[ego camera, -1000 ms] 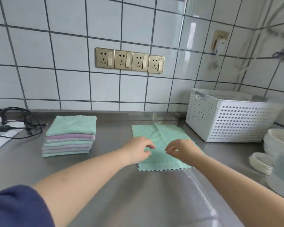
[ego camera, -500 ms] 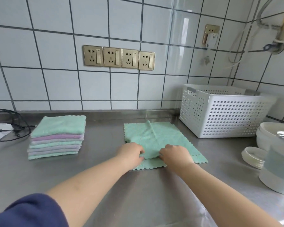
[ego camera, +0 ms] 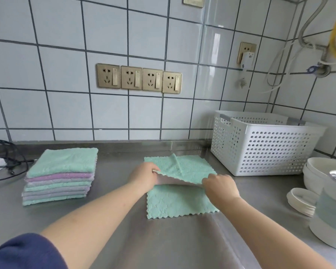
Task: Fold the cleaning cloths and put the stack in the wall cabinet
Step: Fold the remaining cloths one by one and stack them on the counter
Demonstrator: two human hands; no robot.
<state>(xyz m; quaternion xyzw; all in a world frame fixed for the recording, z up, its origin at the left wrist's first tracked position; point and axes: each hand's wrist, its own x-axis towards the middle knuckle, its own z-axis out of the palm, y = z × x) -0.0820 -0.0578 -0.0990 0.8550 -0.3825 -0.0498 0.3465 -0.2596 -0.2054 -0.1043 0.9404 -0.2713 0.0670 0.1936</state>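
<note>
Two green cleaning cloths lie on the steel counter in the middle. My left hand (ego camera: pixel 145 176) and my right hand (ego camera: pixel 220 186) each pinch the near edge of the upper green cloth (ego camera: pixel 186 167), lifting it so its pale underside shows. Under it a second green cloth (ego camera: pixel 178 202) lies flat, its near half exposed. A stack of folded cloths (ego camera: pixel 59 176), green and purple in turn, stands at the left. No wall cabinet is in view.
A white perforated basket (ego camera: pixel 264 146) stands at the back right. White bowls (ego camera: pixel 322 171), small lids (ego camera: pixel 301 200) and a pale container (ego camera: pixel 330 216) crowd the right edge. Black cables (ego camera: pixel 10 162) lie at the far left. Wall sockets (ego camera: pixel 139 78) sit above the counter.
Both hands gripped the upper cloth's near edge and raised it back toward the wall, uncovering the cloth below. The camera tilted up and moved nearer.
</note>
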